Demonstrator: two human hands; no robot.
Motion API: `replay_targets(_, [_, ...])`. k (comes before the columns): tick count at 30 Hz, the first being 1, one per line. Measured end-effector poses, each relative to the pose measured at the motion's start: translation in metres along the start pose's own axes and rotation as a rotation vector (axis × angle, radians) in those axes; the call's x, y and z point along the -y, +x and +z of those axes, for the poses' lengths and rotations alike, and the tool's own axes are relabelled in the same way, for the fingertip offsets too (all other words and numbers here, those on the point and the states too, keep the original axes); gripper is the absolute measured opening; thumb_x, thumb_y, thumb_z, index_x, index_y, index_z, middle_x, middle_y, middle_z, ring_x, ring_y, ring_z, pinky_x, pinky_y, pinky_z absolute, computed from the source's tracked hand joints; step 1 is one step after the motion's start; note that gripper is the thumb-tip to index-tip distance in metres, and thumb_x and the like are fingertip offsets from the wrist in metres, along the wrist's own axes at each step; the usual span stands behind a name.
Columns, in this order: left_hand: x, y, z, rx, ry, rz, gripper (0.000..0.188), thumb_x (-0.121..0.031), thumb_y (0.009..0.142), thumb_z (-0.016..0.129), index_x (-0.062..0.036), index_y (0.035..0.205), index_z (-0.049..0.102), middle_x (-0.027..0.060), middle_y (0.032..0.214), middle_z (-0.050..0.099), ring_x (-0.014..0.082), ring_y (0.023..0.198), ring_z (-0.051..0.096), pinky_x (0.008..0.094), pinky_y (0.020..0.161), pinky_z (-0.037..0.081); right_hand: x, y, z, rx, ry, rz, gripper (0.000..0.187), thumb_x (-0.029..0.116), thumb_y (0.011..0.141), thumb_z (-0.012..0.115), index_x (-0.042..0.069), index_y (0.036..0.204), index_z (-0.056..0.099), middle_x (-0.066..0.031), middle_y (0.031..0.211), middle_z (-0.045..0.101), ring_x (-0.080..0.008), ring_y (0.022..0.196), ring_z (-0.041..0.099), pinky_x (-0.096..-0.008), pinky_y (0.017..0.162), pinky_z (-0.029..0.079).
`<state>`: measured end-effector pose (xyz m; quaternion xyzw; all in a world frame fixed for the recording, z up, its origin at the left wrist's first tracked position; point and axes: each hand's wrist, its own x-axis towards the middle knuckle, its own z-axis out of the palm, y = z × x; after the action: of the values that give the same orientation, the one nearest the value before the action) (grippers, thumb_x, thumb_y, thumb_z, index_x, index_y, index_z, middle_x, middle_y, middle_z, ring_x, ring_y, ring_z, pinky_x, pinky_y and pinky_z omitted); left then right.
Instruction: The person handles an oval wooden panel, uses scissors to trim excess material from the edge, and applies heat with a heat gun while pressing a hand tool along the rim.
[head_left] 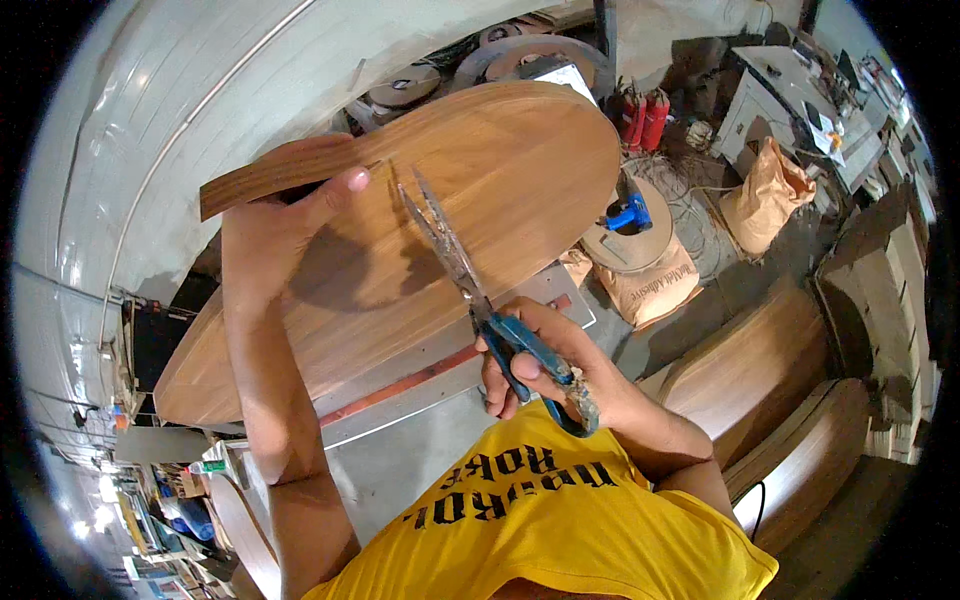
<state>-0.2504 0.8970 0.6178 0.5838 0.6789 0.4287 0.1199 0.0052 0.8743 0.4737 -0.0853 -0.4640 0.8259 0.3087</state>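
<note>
A large oval wood-grain panel [480, 190] lies in front of me on a pale work table. My left hand [285, 225] is closed on a wood-coloured edging strip [275, 168] at the panel's far left side, thumb on top; the other fingers are partly hidden behind the strip. The strip's free end sticks out to the left past the hand. In my right hand [560, 355] is a pair of scissors [455, 260] with blue handles and worn, stained metal blades. Their blades are slightly apart and point up and left over the panel, a short way from the left thumb.
A reddish bar [410, 382] runs along the table's near side. To the right stand a round reel [630, 240] with a blue tool on it, paper sacks [765, 195], and red fire extinguishers [645, 118]. More curved wood panels [750, 360] lean at the lower right.
</note>
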Motion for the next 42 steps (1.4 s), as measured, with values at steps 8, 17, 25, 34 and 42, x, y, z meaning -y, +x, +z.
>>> replay_targets(8, [0.008, 0.003, -0.005, -0.002, -0.026, 0.058, 0.04, -0.015, 0.078, 0.09, -0.0009, 0.113, 0.076, 0.0052, 0.102, 0.076, 0.0111, 0.094, 0.066, 0.0257, 0.086, 0.051, 0.0, 0.003, 0.004, -0.001, 0.029, 0.034, 0.033, 0.028, 0.104, 0.064, 0.001, 0.116, 0.05, -0.0094, 0.086, 0.063, -0.018, 0.075, 0.067, -0.0298, 0.064, 0.053])
replay_targets(17, [0.007, 0.002, -0.001, 0.02, -0.085, 0.08, 0.04, -0.021, 0.079, 0.091, -0.002, 0.112, 0.077, 0.0027, 0.098, 0.076, 0.0086, 0.088, 0.066, 0.0241, 0.08, 0.052, 0.008, 0.001, 0.008, -0.008, 0.019, 0.046, 0.035, 0.029, 0.104, 0.063, 0.001, 0.123, 0.05, -0.0093, 0.087, 0.064, -0.0183, 0.08, 0.067, -0.0297, 0.069, 0.055])
replay_targets(25, [0.015, 0.005, -0.002, 0.061, -0.023, 0.06, 0.043, -0.024, 0.077, 0.092, -0.0016, 0.111, 0.077, 0.0043, 0.1, 0.075, 0.0121, 0.094, 0.066, 0.0287, 0.084, 0.052, 0.009, 0.004, 0.007, -0.015, -0.052, 0.008, 0.04, 0.034, 0.106, 0.059, 0.001, 0.125, 0.049, -0.0109, 0.089, 0.065, -0.0194, 0.081, 0.068, -0.0293, 0.069, 0.055])
replay_targets(34, [0.01, 0.006, 0.002, 0.073, -0.005, 0.118, 0.042, -0.027, 0.079, 0.091, -0.0034, 0.11, 0.078, 0.003, 0.099, 0.075, 0.0119, 0.094, 0.066, 0.0289, 0.086, 0.052, 0.014, 0.006, 0.004, -0.071, -0.058, 0.005, 0.038, 0.034, 0.105, 0.06, 0.001, 0.12, 0.05, -0.0094, 0.085, 0.065, -0.0171, 0.075, 0.067, -0.0262, 0.063, 0.052])
replay_targets(42, [0.011, 0.005, -0.001, 0.1, 0.019, 0.114, 0.039, -0.029, 0.078, 0.091, -0.0056, 0.107, 0.079, 0.0018, 0.098, 0.076, 0.0114, 0.093, 0.066, 0.0293, 0.087, 0.052, 0.018, 0.005, 0.008, -0.101, -0.075, 0.046, 0.038, 0.034, 0.106, 0.059, 0.0, 0.12, 0.05, -0.008, 0.081, 0.064, -0.0144, 0.069, 0.066, -0.0234, 0.059, 0.05])
